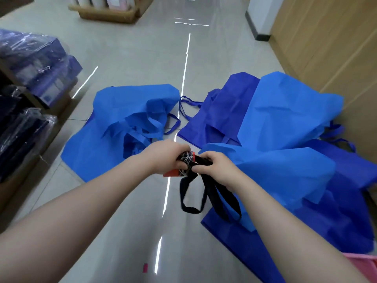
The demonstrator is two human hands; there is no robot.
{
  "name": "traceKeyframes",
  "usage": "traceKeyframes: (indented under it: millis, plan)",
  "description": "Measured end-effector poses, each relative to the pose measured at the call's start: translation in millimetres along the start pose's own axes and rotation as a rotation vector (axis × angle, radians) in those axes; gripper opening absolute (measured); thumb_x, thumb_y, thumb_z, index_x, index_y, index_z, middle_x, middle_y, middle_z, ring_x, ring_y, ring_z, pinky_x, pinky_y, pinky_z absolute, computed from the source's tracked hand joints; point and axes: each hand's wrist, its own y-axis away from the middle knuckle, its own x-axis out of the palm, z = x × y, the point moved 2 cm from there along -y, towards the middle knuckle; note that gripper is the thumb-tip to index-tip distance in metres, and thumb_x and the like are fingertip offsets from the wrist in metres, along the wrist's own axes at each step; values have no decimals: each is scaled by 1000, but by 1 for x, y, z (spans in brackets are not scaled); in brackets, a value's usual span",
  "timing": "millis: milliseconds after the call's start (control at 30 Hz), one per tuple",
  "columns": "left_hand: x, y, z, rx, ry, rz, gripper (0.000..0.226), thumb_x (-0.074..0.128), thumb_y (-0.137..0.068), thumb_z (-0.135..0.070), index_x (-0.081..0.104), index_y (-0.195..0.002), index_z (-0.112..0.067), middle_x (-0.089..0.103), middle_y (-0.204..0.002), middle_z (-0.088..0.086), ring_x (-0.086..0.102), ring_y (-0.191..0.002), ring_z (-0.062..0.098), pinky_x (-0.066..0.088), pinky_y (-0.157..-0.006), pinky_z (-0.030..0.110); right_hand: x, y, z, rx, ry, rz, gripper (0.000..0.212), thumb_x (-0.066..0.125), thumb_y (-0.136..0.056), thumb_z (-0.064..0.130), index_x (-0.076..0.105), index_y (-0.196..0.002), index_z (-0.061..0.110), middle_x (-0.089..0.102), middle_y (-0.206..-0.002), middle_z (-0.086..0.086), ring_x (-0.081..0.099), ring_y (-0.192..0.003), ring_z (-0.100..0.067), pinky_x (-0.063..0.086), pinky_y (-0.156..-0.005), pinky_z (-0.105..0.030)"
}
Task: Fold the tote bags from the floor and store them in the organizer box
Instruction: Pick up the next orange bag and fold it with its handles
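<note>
My left hand point(163, 156) and my right hand point(214, 166) both grip a small folded tote bag point(186, 160), black and red with white lines, held above the floor. Its black handles point(214, 199) hang down in loops below my right hand. Several blue tote bags lie unfolded on the floor: a light blue one point(114, 123) ahead on the left, a dark blue one point(220, 111) ahead, and a heap of light and dark blue ones point(295, 160) on the right. A pink box corner point(363, 260), maybe the organizer box, shows at the bottom right.
Shelves with plastic-wrapped dark blue goods point(30, 64) line the left side. A wooden panel wall point(330, 41) runs along the right. A wooden pallet rack point(106, 13) stands far ahead. Glossy grey floor tiles point(142, 221) stretch between them.
</note>
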Motion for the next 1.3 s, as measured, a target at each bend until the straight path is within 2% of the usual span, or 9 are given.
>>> traceKeyframes:
  millis: [133, 367, 567, 667, 767, 900, 1033, 1167, 1300]
  plan:
    - [14, 5, 6, 67, -118, -18, 22, 54, -92, -36, 47, -109, -25, 56, -95, -6, 54, -90, 19, 46, -70, 35, -7, 7, -26, 253, -265, 187, 8, 64, -87, 13, 64, -79, 10, 63, -69, -5, 60, -61, -13, 49, -66, -24]
    - [63, 8, 13, 205, -443, -16, 19, 44, -92, -6, 37, -99, -23, 56, -95, -4, 47, -89, 18, 45, -70, 33, 0, 2, -43, 312, -380, 218, 7, 61, -88, 10, 66, -83, 9, 69, -85, -4, 67, -91, -17, 47, -93, -31]
    - [81, 21, 54, -87, -299, 44, 8, 44, -95, -26, 41, -101, -21, 55, -85, -2, 49, -74, 19, 36, -55, 31, 9, 14, -24, -5, -841, 153, 24, 47, -92, 12, 52, -69, 7, 52, -54, 2, 60, -64, -15, 50, -86, -30]
    - [72, 16, 54, -188, 18, -100, 22, 53, -90, -42, 47, -102, -24, 60, -84, -4, 52, -75, 19, 40, -59, 31, 12, 16, -2, 27, -1058, 210, 42, 30, -100, 26, 54, -70, 8, 27, -39, 7, 26, -33, -7, 38, -49, -20]
    - [65, 12, 52, -267, 293, -151, 28, 58, -87, -31, 50, -114, -32, 62, -96, -4, 56, -91, 21, 47, -71, 35, 8, 17, 12, 35, -651, 340, 42, 28, -99, 28, 53, -70, 12, 27, -40, 5, 18, -36, -8, 15, -44, -23]
    - [67, 16, 49, -305, 549, -120, 31, 61, -87, -25, 53, -114, -38, 61, -104, -5, 57, -95, 19, 52, -77, 37, 18, 28, 18, -9, 428, 352, 33, 35, -93, 21, 45, -62, 15, 49, -60, -3, 43, -51, -17, 38, -56, -30]
    - [63, 24, 46, -310, 1010, -129, 26, 63, -89, -15, 59, -101, -37, 66, -102, 6, 63, -88, 19, 54, -77, 36, 14, 21, 21, -110, 922, 179, 24, 36, -91, 22, 52, -76, 14, 55, -76, -5, 52, -64, -19, 40, -54, -28]
    - [60, 27, 34, -195, 1216, -77, 29, 60, -90, -9, 60, -110, -30, 67, -95, 12, 65, -82, 14, 52, -85, 31, -3, 17, 16, -215, 1009, 18, 25, 47, -90, 14, 54, -113, 18, 58, -104, -3, 57, -92, -28, 37, -61, -31]
    - [55, 20, 17, -134, 1332, -58, 29, 57, -91, -6, 59, -110, -28, 67, -91, 5, 66, -84, 15, 54, -84, 30, -9, 21, 18, -272, 789, -141, 44, 62, -85, 33, 48, -122, 13, 59, -109, -4, 55, -101, -26, 46, -74, -35]
